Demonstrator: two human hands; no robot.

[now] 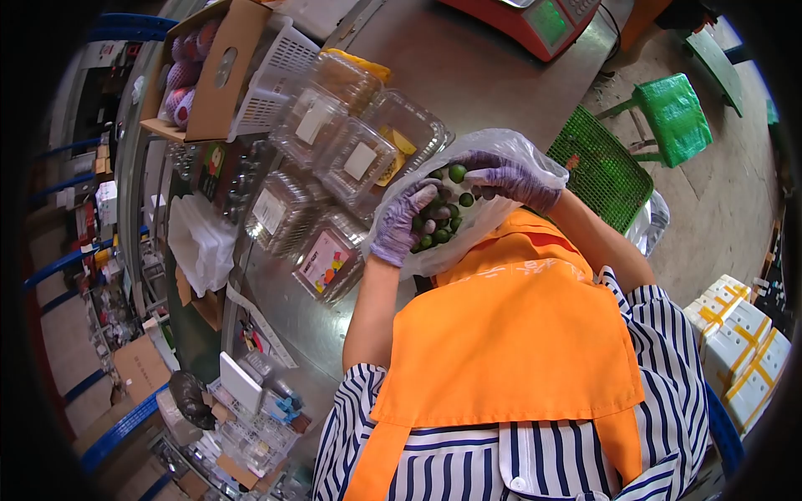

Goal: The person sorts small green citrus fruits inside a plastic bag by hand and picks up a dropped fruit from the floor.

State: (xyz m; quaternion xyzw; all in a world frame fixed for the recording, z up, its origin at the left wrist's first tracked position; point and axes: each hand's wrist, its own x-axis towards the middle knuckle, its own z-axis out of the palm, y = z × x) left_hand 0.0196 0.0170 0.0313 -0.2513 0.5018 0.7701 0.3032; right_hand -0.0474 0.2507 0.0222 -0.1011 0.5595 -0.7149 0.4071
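Note:
A clear plastic bag (493, 142) lies open in front of the orange apron, with several small green limes (441, 237) inside it. My left hand (401, 224), in a purple glove, reaches into the bag from the left, its fingers curled around some limes and partly hidden among them. From the right, my gloved right hand (510, 180) is in the bag mouth too. Its fingertips are bent against a lime (457, 173) at the top of the heap. The bag's film covers part of both hands.
Clear clamshell boxes (359, 160) are stacked on the metal table left of the bag. A green mesh basket (597, 167) is at right, with a red scale (535, 21) beyond. A carton of wrapped fruit (205, 75) and a white basket (271, 79) sit upper left. A green-covered stool (672, 121) stands on the floor.

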